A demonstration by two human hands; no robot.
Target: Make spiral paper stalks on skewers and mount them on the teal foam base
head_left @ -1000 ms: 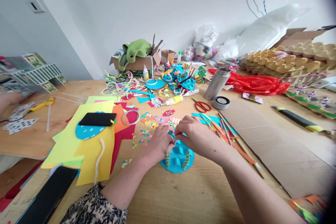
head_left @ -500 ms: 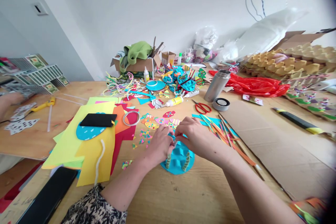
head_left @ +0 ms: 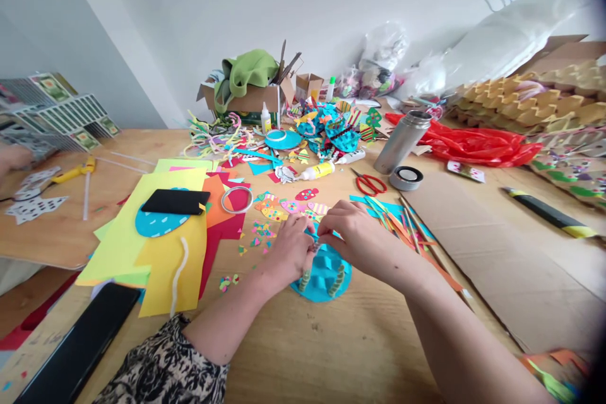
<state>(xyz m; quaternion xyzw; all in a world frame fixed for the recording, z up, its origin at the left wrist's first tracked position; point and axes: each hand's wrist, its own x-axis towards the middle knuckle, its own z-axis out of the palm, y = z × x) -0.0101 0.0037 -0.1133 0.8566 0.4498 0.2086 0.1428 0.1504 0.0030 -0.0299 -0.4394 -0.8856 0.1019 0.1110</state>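
A round blue paper piece [head_left: 322, 284] with raised blue folds and green striped strips lies on the wooden table. Over its upper part, my left hand [head_left: 294, 246] and my right hand [head_left: 344, 230] meet with closed fingertips. Between them is a small pale piece, mostly hidden by the fingers, which both hands pinch; what it is cannot be made out. Colourful paper fish [head_left: 291, 206] lie just beyond my hands, and small paper bits [head_left: 258, 237] are scattered to the left.
Red-handled scissors [head_left: 370, 185], a steel bottle [head_left: 402, 142] and its lid [head_left: 406, 178] stand or lie behind right. Cardboard [head_left: 492, 252] covers the right side. Yellow paper [head_left: 177, 278] and a black phone [head_left: 175, 201] lie left. Another person's hand [head_left: 14, 156] shows far left.
The view has shifted slightly, so the table's contents appear higher. My hands stay together over the blue piece, with only slight finger movement.
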